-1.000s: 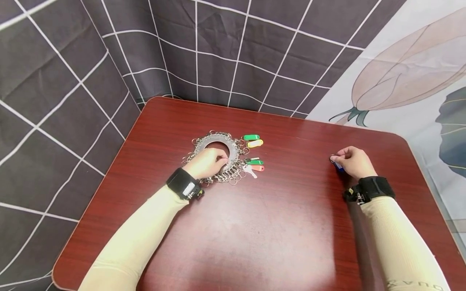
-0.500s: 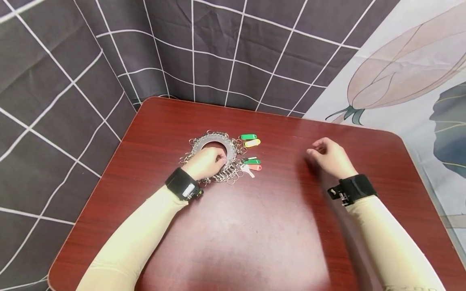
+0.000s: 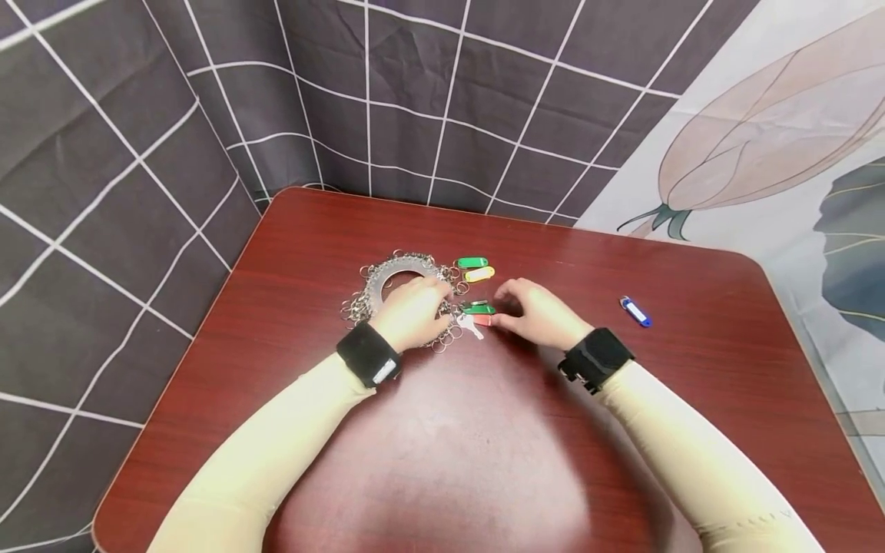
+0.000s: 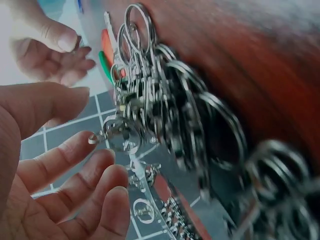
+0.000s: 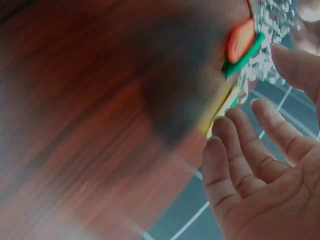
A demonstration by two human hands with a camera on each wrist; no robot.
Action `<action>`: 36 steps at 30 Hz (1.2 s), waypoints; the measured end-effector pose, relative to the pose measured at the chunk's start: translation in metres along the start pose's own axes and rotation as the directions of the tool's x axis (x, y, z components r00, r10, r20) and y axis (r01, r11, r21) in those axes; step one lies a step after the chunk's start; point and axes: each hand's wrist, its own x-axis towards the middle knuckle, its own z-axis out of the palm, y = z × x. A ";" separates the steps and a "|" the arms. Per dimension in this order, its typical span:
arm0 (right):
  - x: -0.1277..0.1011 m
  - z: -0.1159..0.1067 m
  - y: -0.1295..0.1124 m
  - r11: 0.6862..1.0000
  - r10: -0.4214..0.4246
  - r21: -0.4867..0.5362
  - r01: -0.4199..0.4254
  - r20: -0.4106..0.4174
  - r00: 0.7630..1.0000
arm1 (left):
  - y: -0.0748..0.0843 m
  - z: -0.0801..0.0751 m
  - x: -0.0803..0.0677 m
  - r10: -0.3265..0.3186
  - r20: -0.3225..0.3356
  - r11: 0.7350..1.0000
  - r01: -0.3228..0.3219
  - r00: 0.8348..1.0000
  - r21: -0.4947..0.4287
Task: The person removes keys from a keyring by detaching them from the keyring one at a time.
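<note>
A round grey ring (image 3: 376,283), hung about with many metal clasps and split rings (image 4: 140,30), lies on the table. My left hand (image 3: 415,311) is over its right side, fingers loosely bent, thumb apart from them; in the left wrist view the index fingertip is close to a small clasp, contact unclear. My right hand (image 3: 542,313) is just right of the ring, fingers and thumb spread, holding nothing. Between the hands lie a green key tag (image 3: 478,309), a red key tag (image 5: 241,41) and a silver key (image 3: 470,327). The right thumb is close to the red tag.
Another green key tag (image 3: 472,263) and a yellow key tag (image 3: 479,274) lie behind, off the ring's right edge. A blue key tag (image 3: 635,312) lies alone to the right on the reddish-brown table (image 3: 415,476). Dark grid-patterned cloth (image 3: 415,84) hangs behind.
My right hand released the blue key tag on the table and moved left to beside the ring. My left hand shifted slightly right over the ring, its fingers now apart.
</note>
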 end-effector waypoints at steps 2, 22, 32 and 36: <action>0.005 0.007 -0.006 0.999 -0.033 -0.019 0.033 0.002 0.999 | 0.002 0.004 0.002 0.004 0.006 1.000 -0.004 1.000 0.022; 0.020 0.028 -0.025 0.994 -0.069 -0.081 0.069 -0.002 0.998 | 0.005 0.017 0.002 -0.025 0.008 0.998 0.025 1.000 0.058; 0.020 0.022 -0.022 0.995 -0.016 -0.096 0.018 0.022 1.000 | 0.002 0.013 -0.001 -0.043 0.027 0.999 0.043 0.999 0.031; 0.023 0.025 -0.026 0.993 -0.035 -0.114 0.036 0.008 0.999 | 0.002 0.012 -0.001 -0.040 0.030 0.999 0.039 0.999 0.032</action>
